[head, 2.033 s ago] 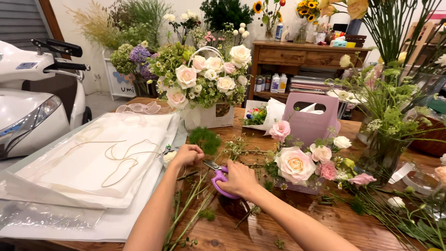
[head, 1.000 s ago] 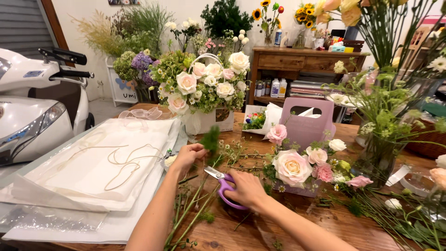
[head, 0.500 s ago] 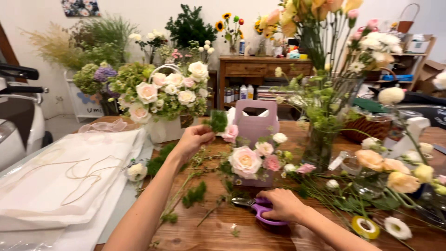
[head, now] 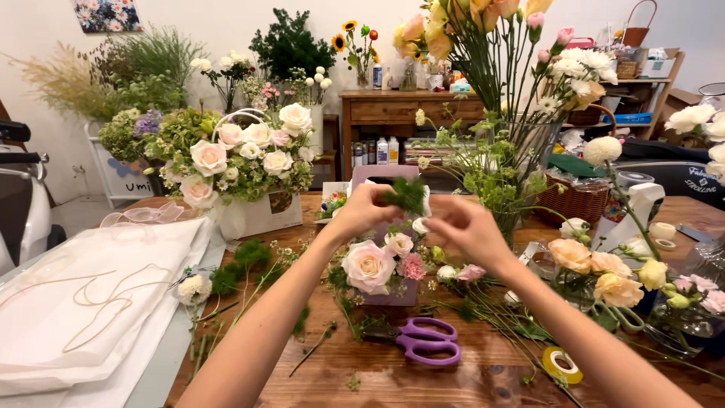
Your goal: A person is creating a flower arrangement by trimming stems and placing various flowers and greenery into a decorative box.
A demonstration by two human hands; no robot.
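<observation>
The right hand [head: 464, 227] has left the purple scissors [head: 427, 340], which now lie free on the wooden surface [head: 483, 378], and has come up to join the left hand [head: 362, 210]. Both hands pinch a small green sprig [head: 408, 193] in the air, just above the pink flower box [head: 381, 283] at the middle of the surface. The sprig looks very light, soft and easy to crush, so it is better held low on the stem, with gentle fingertips.

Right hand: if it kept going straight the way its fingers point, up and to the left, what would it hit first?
The right hand would probably meet the fuzzy green sprig pinched in the left hand, then that hand's fingers. Depth between them is hard to judge.
</observation>
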